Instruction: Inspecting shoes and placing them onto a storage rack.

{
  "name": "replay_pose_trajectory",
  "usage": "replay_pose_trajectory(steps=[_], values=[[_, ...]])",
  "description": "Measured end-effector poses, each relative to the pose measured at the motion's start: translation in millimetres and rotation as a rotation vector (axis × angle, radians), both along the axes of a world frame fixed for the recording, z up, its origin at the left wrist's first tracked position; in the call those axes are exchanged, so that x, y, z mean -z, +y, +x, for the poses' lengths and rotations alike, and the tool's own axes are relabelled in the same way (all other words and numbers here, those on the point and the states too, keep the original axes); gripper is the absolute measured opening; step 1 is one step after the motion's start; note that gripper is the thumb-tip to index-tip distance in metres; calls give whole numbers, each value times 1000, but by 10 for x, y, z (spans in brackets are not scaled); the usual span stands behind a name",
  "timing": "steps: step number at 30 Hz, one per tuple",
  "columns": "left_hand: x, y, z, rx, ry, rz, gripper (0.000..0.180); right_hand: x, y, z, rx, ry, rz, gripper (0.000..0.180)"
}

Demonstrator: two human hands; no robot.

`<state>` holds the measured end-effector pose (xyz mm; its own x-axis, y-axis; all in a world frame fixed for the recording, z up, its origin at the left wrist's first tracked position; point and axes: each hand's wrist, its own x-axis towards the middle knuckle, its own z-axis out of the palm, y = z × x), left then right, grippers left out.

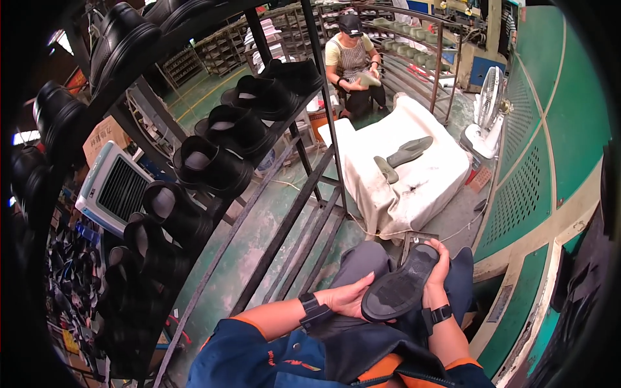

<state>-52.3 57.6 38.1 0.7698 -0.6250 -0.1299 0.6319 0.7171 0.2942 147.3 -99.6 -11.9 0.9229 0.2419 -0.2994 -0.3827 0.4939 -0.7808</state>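
Note:
Over my lap I hold a black shoe [400,286] with its dark sole turned up toward me. My left hand [349,297] grips it near its left end, fingers partly hidden beneath. On the other side, my right hand [438,271] wraps round the shoe's far right edge. The shoe's upper is out of sight under the sole. Ahead stands a table draped in white cloth [369,187]. Two olive-green shoe pieces [411,152] lie on that cloth, one long and one short.
To my left rises a dark metal rack [278,242] with several black shoes [210,165]. An air cooler [116,187] stands behind it. A green perforated machine panel [517,194] and a white fan [490,110] are at right. Across the table, a seated person [352,58] holds a pale green shoe.

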Motion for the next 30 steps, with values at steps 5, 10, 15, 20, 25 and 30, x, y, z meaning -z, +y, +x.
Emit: replay_pose_trajectory(steps=[5,10,15,20,25,30], values=[[99,-54,-149,-97,-9,90,85,-137,20,-83,2,8,14,28],[61,-47,-174,-57,40,13,73,-196,-1,-125,8,-39,0,27],[-13,-36,-209,-73,7,78,77,-228,8,-163,5,-89,-9,28],[-107,-10,-224,-49,-47,110,85,-262,-11,-207,-12,-93,-9,28],[-144,3,-236,-4,-20,101,99,-432,7,-264,-2,-89,-57,31],[-183,61,-351,-2,-330,243,123,-713,21,-330,-178,-74,250,41]])
